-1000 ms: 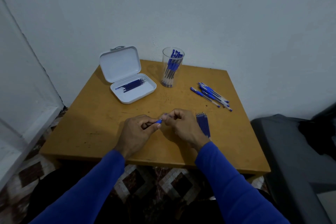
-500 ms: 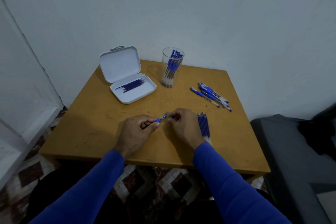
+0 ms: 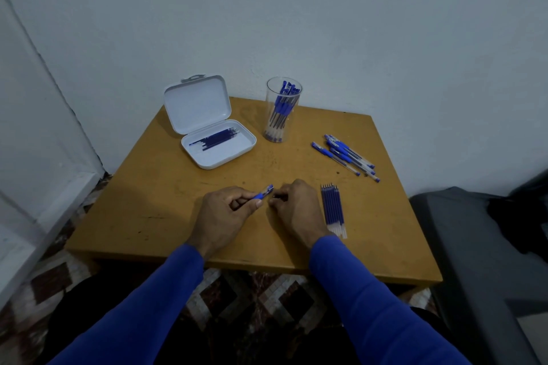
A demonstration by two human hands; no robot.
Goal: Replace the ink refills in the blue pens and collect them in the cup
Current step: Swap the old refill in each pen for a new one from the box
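Blue rubber sleeve on a clear barrel: the pen (image 3: 264,193), pinched between thumb and curled fingers of the left hand (image 3: 224,213), only its front end showing past the knuckles. Long axis slanted, open tip aimed up and to the right, toward the right hand (image 3: 296,208). Held low over the wooden table (image 3: 154,210), near its front-middle. Just right of the pen tip, a small gap, then the right hand's curled fingers, pinched on something small and dark, perhaps the pen's tip piece; too small to tell.

Far left of the grip and beyond it, a white case (image 3: 218,145), lid up, dark refills (image 3: 216,139) lying inside. Beyond the grip, slightly right, a clear cup (image 3: 281,111) upright with blue pens standing in it. Just right of the right hand, a neat row of blue refills (image 3: 333,207), tips away from the person. Farther right and beyond, a loose heap of blue pens (image 3: 345,155) lying slantwise.
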